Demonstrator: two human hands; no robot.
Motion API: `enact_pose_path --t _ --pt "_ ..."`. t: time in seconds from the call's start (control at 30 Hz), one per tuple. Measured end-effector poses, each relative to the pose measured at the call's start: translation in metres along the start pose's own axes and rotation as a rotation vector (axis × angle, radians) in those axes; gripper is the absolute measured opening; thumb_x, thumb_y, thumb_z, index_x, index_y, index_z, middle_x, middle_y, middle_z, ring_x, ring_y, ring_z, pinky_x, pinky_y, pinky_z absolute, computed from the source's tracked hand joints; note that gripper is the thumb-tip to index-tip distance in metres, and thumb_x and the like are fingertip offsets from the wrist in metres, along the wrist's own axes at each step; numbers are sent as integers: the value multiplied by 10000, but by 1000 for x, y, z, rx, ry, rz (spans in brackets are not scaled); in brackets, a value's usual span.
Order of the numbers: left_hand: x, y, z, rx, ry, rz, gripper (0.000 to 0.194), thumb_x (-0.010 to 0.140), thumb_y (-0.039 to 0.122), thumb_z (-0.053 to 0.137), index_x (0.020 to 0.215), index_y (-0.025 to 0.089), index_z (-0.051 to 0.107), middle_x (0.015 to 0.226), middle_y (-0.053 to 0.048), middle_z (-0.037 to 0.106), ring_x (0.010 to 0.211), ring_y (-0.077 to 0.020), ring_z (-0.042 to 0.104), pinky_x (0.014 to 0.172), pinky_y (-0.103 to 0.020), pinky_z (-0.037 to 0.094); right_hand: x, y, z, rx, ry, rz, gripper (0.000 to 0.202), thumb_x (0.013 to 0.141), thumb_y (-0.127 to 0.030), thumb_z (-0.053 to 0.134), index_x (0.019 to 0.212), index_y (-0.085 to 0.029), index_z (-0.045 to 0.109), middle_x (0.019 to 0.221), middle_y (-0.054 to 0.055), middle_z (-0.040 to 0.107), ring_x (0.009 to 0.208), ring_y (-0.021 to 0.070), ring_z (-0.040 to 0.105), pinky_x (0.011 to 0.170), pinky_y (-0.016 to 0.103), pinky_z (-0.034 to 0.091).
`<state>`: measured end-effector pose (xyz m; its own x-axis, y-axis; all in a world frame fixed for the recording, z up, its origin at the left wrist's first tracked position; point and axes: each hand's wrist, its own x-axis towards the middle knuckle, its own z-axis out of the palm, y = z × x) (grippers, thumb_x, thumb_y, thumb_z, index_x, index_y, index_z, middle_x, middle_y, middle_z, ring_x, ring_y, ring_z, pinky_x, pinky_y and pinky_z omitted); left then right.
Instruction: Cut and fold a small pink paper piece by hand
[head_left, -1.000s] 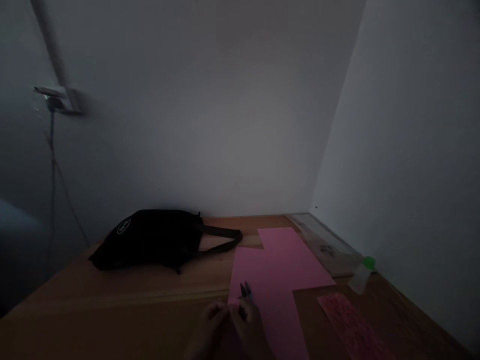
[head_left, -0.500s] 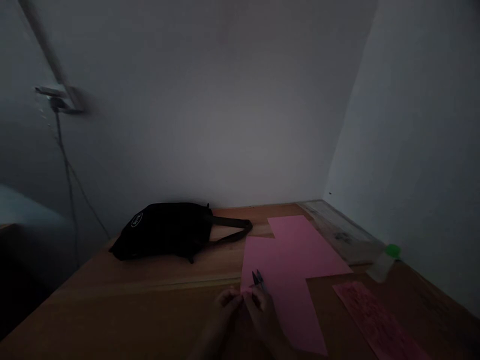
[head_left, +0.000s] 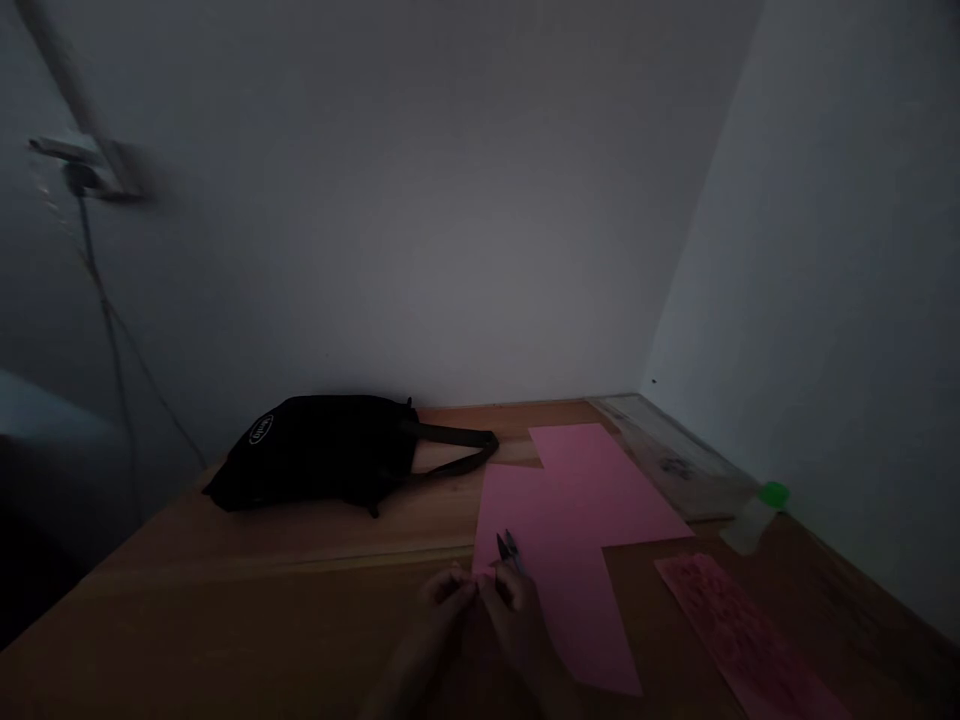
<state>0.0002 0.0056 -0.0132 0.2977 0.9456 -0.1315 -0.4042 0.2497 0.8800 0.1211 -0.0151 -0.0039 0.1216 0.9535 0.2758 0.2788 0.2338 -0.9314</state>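
Low in the middle of the head view, my left hand (head_left: 444,597) and my right hand (head_left: 511,607) meet with fingertips pinched together. Between them is a small piece of pink paper (head_left: 481,577), mostly covered by the fingers and dim. Just beyond my right hand, the dark pointed blades of small scissors (head_left: 508,548) show over a large pink sheet (head_left: 577,510). Their handle end is hidden by the hand, and I cannot tell whether they lie on the sheet or are held.
A black bag (head_left: 315,450) lies at the back left of the wooden table (head_left: 300,620), its strap reaching towards the sheet. To the right are a clear bottle with a green cap (head_left: 772,494), a darker pink strip (head_left: 735,625) and a flat transparent sheet (head_left: 667,455) by the wall.
The whole view has shifted slightly, so things appear a little further left and higher. Both hands stay pinched together at the small paper, with barely any movement of the fingers.
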Motion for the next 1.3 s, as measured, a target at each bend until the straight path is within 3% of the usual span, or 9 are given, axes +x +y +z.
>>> enact_pose_path --t 0.6,1.03,1.3 --pt "-6 12 11 3 15 -16 238 559 335 755 607 139 628 673 -19 597 646 -129 529 630 -234 405 1 5 1 -6 -24 -14 265 812 -332 441 598 -186 494 572 2 523 569 143 496 511 243 367" --pt "-6 9 7 114 51 35 315 560 430 737 637 144 628 689 -39 616 690 -165 563 698 -281 420 0 3 1 -15 5 -29 272 798 -333 460 570 -185 489 543 -9 495 546 137 470 492 244 361" --pt "-4 8 8 9 18 25 265 564 340 757 581 147 577 613 10 545 608 -109 496 598 -218 378 0 -1 0 -11 5 -9 292 801 -349 451 559 -188 484 542 -10 478 546 138 457 487 242 354"
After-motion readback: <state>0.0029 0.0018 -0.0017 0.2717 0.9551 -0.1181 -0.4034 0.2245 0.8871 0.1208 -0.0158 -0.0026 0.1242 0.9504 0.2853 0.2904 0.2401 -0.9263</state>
